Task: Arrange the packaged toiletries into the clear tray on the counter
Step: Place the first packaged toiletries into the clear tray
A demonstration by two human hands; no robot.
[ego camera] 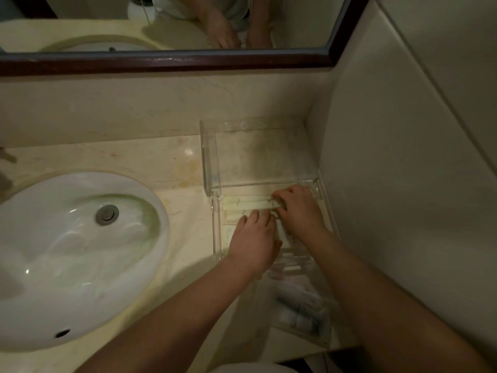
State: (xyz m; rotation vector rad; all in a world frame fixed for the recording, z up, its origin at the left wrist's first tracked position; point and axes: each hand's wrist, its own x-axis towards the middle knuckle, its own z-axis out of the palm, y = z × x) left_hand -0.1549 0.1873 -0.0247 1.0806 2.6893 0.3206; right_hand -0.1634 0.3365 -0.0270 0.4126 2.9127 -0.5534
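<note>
Hands (pixel 279 227) inside tray (pixel 215 232), wall-side.

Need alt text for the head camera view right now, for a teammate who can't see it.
Both hands, left hand and right hand, press long pale toiletry packets flat inside a clear tray on a beige marble counter. A white sink sits to the left, a mirror above.

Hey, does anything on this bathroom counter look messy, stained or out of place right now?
Yes: yellow-orange stains mark the marble counter between the sink and the clear tray. Both the left hand and the right hand are lining up pale packets in the tray; none looks spilled.
</note>
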